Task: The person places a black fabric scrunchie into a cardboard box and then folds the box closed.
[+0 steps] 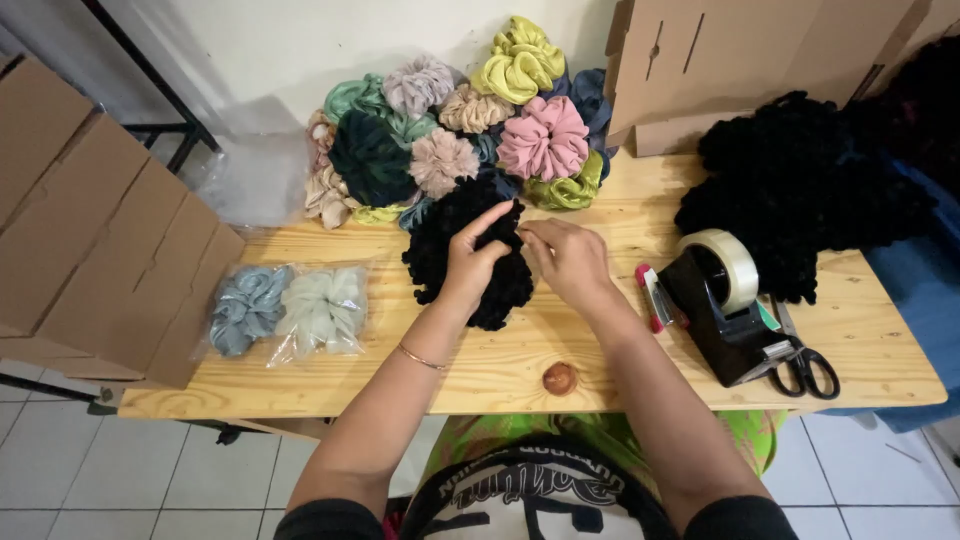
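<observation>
Black ruffled fabric scrunchie [468,262] lay at table [600,370] centre. Left hand [470,262] pinched its top edge; right hand [568,258], at 3 o'clock, fingers curled, gripped the same edge.

A black scrunchie [470,262] is seen on the pale wooden table [600,360]; behind it are piled scrunchies [450,125] coloured pink, yellow-green, dark green, beige and mauve. Grey-blue and pale green are shown by the bagged scrunchies [290,310]

bright, even light — sharp, edges bowed
</observation>
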